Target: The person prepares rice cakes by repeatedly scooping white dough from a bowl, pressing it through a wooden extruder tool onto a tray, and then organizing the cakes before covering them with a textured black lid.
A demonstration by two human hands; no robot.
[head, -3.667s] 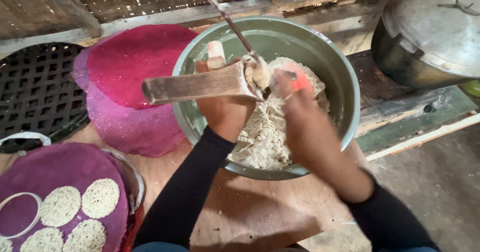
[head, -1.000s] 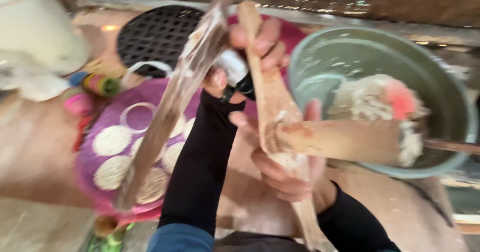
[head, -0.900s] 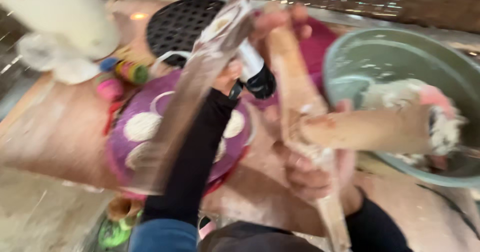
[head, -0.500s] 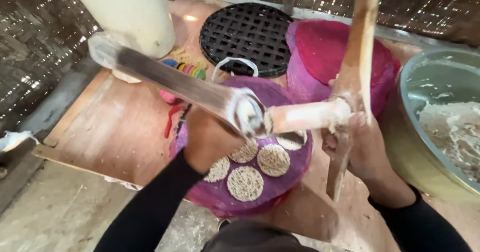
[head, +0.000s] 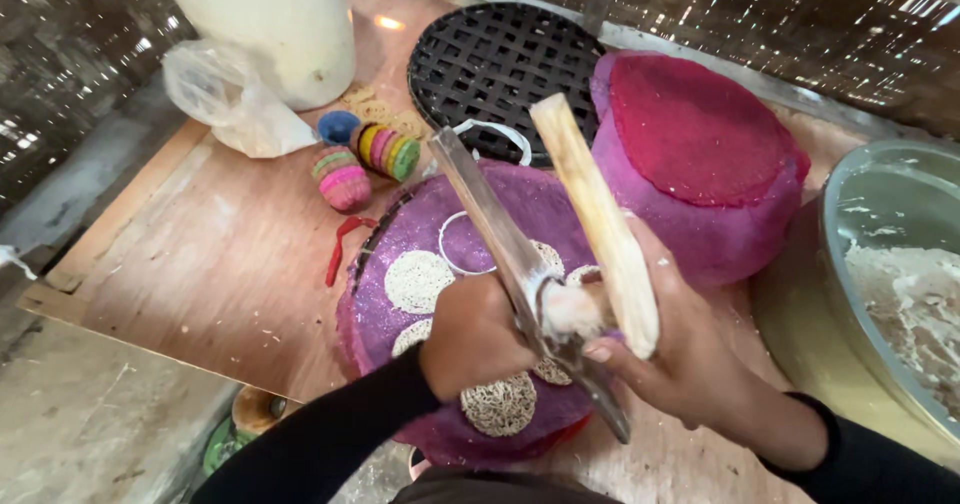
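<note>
Two hands grip a wooden press (head: 560, 264) over the purple mat (head: 420, 234). The left hand (head: 470, 334) has its fingers wrapped tight round the darker handle, and the right hand (head: 680, 354) has its fingers closed on the pale handle (tilted up). Round noodle discs (head: 415, 281) lie on the mat just beneath the fingers; a dough bowl (head: 850, 224) sits off to the right of them.

Rustic home kitchen, floor-level food prep w/ handmade gear. Woven bamboo wall (head: 800, 14) beyond the hands, plank floor (head: 200, 264) under them. Right of the right hand (head: 690, 364): big metal bowl (head: 850, 224) w/ pale dough (head: 915, 294). Under the left hand (head: 475, 334): purple mat (head: 410, 224) w/ round noodle discs (head: 418, 281). Further out: black lattice tray (head: 500, 64), stacked mats (head: 700, 154), white bucket (head: 270, 14).
</note>
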